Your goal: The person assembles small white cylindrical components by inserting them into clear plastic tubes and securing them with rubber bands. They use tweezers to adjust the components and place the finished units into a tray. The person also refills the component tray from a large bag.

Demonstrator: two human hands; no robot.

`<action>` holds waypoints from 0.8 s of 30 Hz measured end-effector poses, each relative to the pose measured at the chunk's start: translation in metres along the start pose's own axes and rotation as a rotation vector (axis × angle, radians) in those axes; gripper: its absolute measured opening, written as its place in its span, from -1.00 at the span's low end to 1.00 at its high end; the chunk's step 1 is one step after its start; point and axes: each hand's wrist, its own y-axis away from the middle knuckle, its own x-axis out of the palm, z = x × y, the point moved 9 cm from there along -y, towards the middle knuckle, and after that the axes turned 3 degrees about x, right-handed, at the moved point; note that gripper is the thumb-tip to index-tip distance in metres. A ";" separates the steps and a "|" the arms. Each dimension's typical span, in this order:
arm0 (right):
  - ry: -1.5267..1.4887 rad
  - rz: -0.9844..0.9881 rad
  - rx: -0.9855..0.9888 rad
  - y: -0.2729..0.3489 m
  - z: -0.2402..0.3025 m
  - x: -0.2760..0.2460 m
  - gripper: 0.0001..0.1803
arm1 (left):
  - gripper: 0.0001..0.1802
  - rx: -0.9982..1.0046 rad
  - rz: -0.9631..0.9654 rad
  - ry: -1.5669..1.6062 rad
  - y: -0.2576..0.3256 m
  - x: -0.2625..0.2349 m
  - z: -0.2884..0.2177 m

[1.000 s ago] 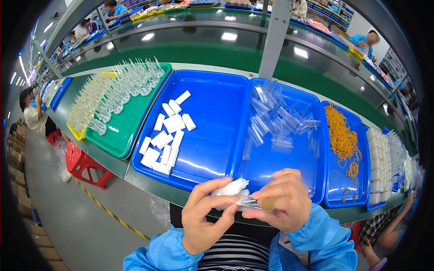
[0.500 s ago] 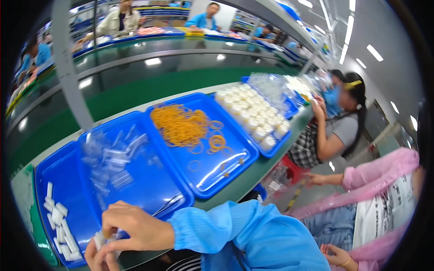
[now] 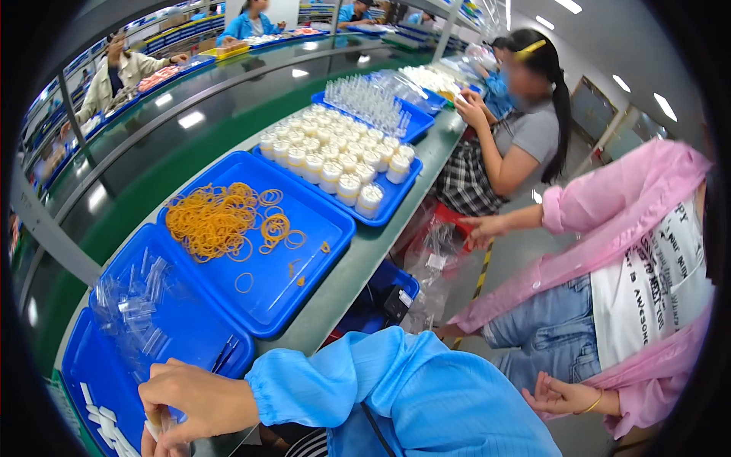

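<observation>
At the lower left, my right hand, in a light blue sleeve, is closed, its fingertips pinching a small white piece with something clear around it. Beneath it my left hand shows only a few fingers at the picture's lower edge, gripping the same piece. Nearest to my hands is a blue tray with white cylindrical pieces. Beside it stands a blue tray holding clear plastic pieces and dark tweezers. Farther along, orange rubber bands lie heaped in another blue tray.
Banded white bundles stand in rows in a blue tray, with upright clear tubes beyond. A person in a pink shirt stands close on the right, hand pointing. A seated person works past them. A blue bin sits below the table edge.
My view has swung to the right, so the trays appear farther left and the person in pink shows more fully. Both hands stay together on the white piece.
</observation>
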 end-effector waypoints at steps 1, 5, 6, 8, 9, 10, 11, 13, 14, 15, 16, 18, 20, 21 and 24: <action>-0.017 0.002 -0.006 0.003 0.002 -0.003 -0.73 | -0.74 0.023 0.021 -0.034 -0.002 0.002 -0.005; -0.020 -0.058 -0.020 0.012 0.005 -0.013 -0.74 | -0.71 0.045 0.094 -0.118 -0.006 0.010 -0.008; -0.026 -0.052 -0.023 0.013 0.005 -0.014 -0.74 | -0.70 0.035 0.115 -0.126 -0.008 0.007 -0.001; -0.044 -0.033 -0.030 0.015 0.008 -0.017 -0.74 | -0.67 0.010 0.153 -0.150 -0.013 0.006 0.007; -0.044 -0.042 -0.018 0.017 0.009 -0.022 -0.74 | -0.66 -0.005 0.170 -0.163 -0.014 0.008 0.007; -0.044 -0.051 -0.007 0.018 0.010 -0.029 -0.74 | -0.63 0.017 0.156 -0.108 -0.011 0.009 0.000; -0.050 -0.054 0.004 0.018 0.011 -0.035 -0.73 | -0.60 0.035 0.137 -0.058 -0.009 0.018 -0.023; -0.172 -0.054 0.028 0.019 0.016 -0.046 -0.73 | -0.54 -0.024 0.092 0.094 -0.005 0.020 -0.030; -0.231 -0.059 0.043 0.021 0.018 -0.051 -0.72 | -0.56 -0.016 0.086 0.121 -0.003 0.016 -0.028; -0.243 -0.064 0.029 0.025 0.022 -0.054 -0.72 | -0.57 -0.009 0.080 0.148 -0.002 0.013 -0.025; -0.240 -0.056 0.025 0.029 0.023 -0.056 -0.72 | -0.59 -0.001 0.076 0.177 0.000 0.011 -0.023; -0.235 -0.030 0.006 0.033 0.025 -0.055 -0.73 | -0.64 0.041 0.046 0.185 0.003 0.012 -0.025; -0.127 -0.081 -0.121 0.037 0.025 -0.043 -0.69 | -0.64 0.090 0.066 0.127 0.007 0.012 -0.026; -0.068 -0.111 -0.180 0.039 0.030 -0.041 -0.67 | -0.65 0.095 0.056 0.132 0.008 0.012 -0.024; -0.025 -0.077 -0.235 0.038 0.038 -0.038 -0.68 | -0.63 0.090 0.032 0.132 0.010 0.014 -0.034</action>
